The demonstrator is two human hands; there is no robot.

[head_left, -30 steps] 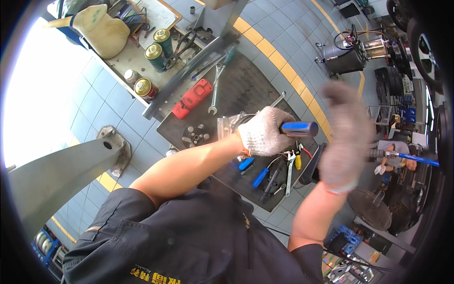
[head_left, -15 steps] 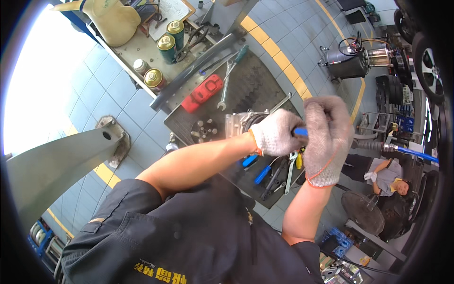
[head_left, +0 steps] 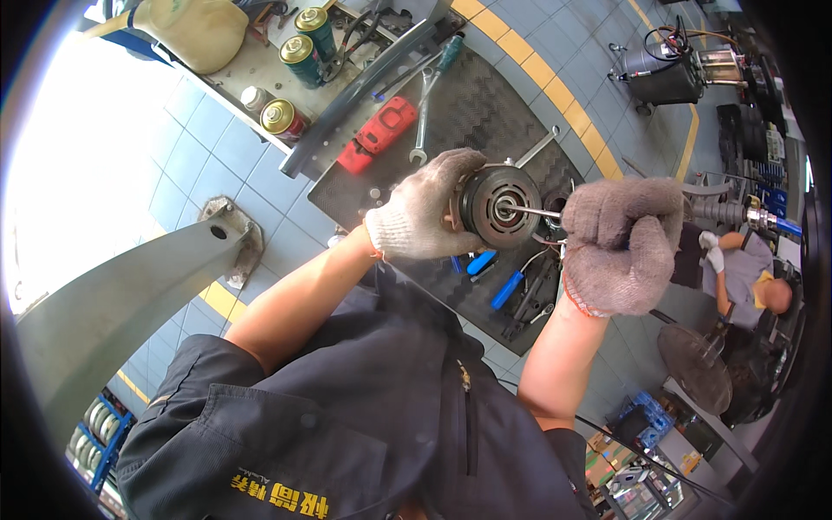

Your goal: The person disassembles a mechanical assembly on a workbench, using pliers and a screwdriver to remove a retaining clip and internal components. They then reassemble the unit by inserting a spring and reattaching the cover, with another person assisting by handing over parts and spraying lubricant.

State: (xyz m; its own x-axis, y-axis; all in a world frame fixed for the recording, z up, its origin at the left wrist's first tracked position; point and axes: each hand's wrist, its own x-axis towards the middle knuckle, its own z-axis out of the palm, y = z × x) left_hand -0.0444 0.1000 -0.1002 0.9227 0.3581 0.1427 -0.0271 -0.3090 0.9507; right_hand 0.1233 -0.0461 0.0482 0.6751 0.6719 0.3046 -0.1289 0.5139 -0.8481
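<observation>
In my gloved left hand (head_left: 423, 212) is a round black pulley (head_left: 518, 227) on a metal unit, probably a compressor, its slotted face turned toward my right. The gloved right hand (head_left: 626, 243) makes a fist around a screwdriver (head_left: 539, 211); only the thin metal shaft shows, its tip at the pulley's centre, while the handle is hidden in the glove. Beneath both hands lies a dark ridged mat (head_left: 485, 104). Blue-handled screwdrivers (head_left: 508, 291) rest on it by the near edge, next to other dark tools. Beyond my left hand are a red tool case (head_left: 379, 134) and a combination wrench (head_left: 423, 121).
At the upper left stands a bench (head_left: 238, 80) with green cans (head_left: 301, 61), a red-and-gold can (head_left: 284, 120) and a beige jug (head_left: 195, 35). A grey lift arm (head_left: 130, 277) reaches in from the left. Another person (head_left: 745, 269) is at the far right.
My hands have moved apart, the left one leftward onto the pulley unit, which has come up into full view. The right fist has turned, with the screwdriver's shaft now at the pulley's centre.
</observation>
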